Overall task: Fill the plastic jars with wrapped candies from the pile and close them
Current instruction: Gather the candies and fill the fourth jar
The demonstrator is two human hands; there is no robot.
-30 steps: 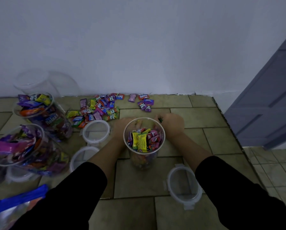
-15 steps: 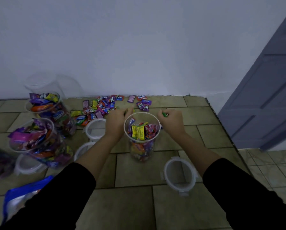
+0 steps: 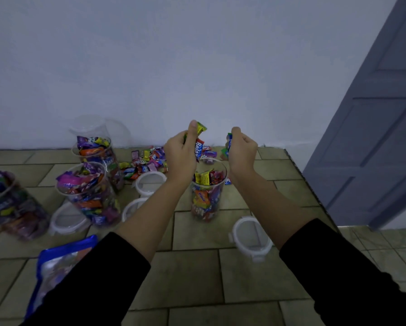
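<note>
Left hand [image 3: 180, 153] and right hand [image 3: 241, 151] each clamp light, slippery foil-wrapped candies [image 3: 198, 145] (crinkly; bunch mid-wrapper) above the clear plastic jar [image 3: 206, 198], twelve o'clock.

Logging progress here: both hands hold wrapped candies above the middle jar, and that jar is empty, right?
Not quite. The head view shows the middle jar nearly full of candies, not empty. The rest stands: the left hand and the right hand each hold wrapped candies above it.
</note>
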